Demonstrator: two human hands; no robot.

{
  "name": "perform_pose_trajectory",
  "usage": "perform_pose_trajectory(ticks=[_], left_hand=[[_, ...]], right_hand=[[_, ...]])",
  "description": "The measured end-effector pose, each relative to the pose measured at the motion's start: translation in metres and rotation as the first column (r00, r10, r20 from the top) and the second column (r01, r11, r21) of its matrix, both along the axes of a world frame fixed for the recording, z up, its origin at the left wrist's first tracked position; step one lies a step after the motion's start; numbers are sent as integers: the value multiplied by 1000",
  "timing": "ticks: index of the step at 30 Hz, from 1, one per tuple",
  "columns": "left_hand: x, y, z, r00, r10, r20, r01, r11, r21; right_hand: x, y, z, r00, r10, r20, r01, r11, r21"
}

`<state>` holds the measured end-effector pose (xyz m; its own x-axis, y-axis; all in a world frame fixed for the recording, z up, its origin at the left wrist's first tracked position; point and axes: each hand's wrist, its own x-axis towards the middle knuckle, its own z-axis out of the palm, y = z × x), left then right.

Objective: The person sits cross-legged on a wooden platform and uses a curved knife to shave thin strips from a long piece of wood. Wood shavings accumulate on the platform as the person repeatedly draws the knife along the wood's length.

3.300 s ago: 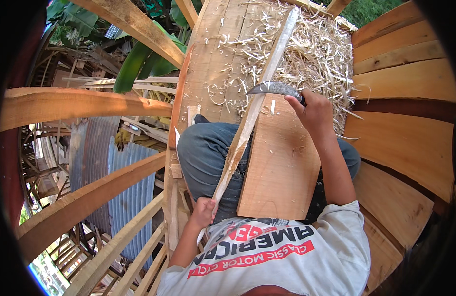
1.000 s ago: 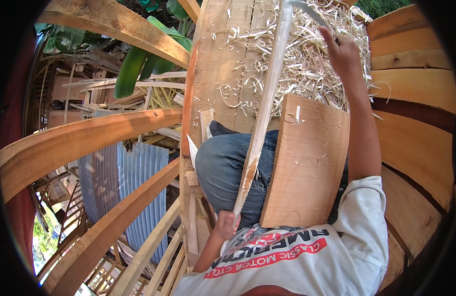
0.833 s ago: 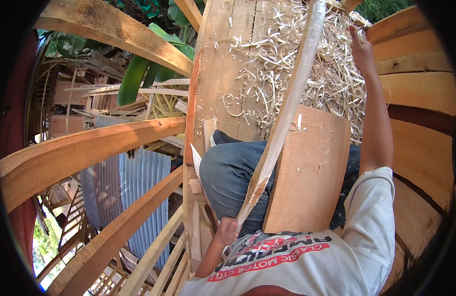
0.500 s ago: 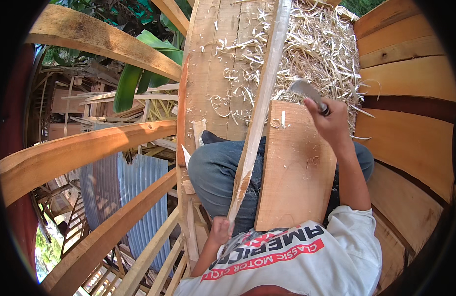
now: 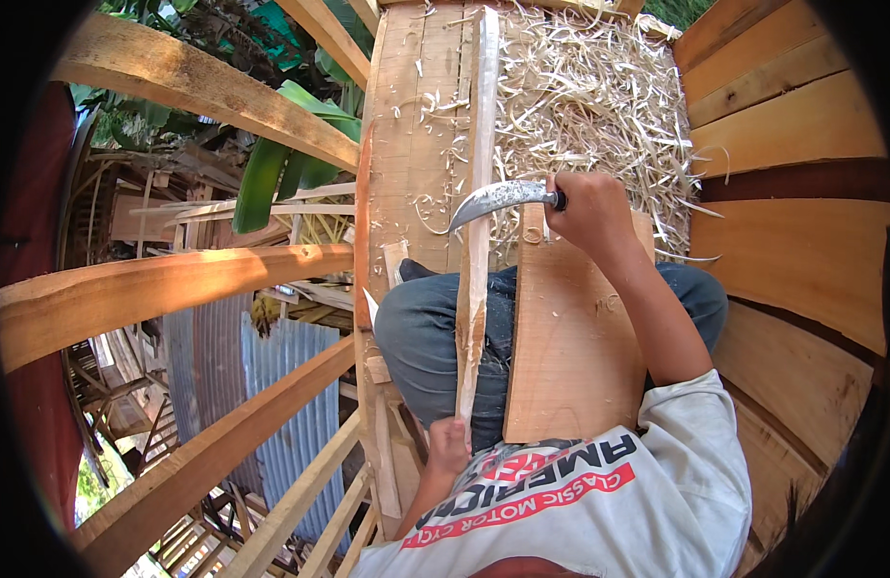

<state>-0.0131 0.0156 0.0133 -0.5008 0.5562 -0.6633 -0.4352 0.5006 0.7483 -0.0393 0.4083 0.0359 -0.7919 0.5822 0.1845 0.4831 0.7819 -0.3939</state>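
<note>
- Gripping the dark handle of a curved knife (image 5: 503, 199), the right hand (image 5: 591, 207) has its fingers wrapped tight around it, with the steel blade pointing toward the person's left and its tip lying against the long wooden stick (image 5: 476, 222).
- The left hand (image 5: 448, 447) closes its grip around the near end of that stick, low in the view beside the person's white printed shirt (image 5: 599, 501).
- The stick runs from the left hand up across the lap in blue jeans (image 5: 428, 337) and out over the plank surface (image 5: 406, 144) toward the top of the picture.
- A flat wooden board (image 5: 570, 337) rests on the lap just to the right of the stick, beneath the right forearm.
- Half a second earlier the right hand and knife sat lower and further right, over the top edge of the board; now the blade has swung left onto the stick.
- About a second ago the right arm was stretched high toward the pile of pale wood shavings (image 5: 599, 96); it has since come back down near the board.
- The stick has stood up from a slant to nearly vertical in the view.
- Curved timber ribs (image 5: 175, 289) and corrugated metal sheeting (image 5: 262, 376) lie to the left, below the platform.
</note>
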Motion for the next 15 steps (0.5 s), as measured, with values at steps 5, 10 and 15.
perform_pose_trajectory(ticks=[5,10,15], left_hand=[[1,1,1,998,44,39,-44,999,-2],[-1,1,1,998,41,53,-42,999,19],[-5,0,1,994,37,101,-40,999,21]], right_hand=[[-23,11,-1,999,-17,41,15,999,46],[-38,22,-2,1000,-4,19,2,996,92],[-53,27,-1,998,-41,43,36,994,104]])
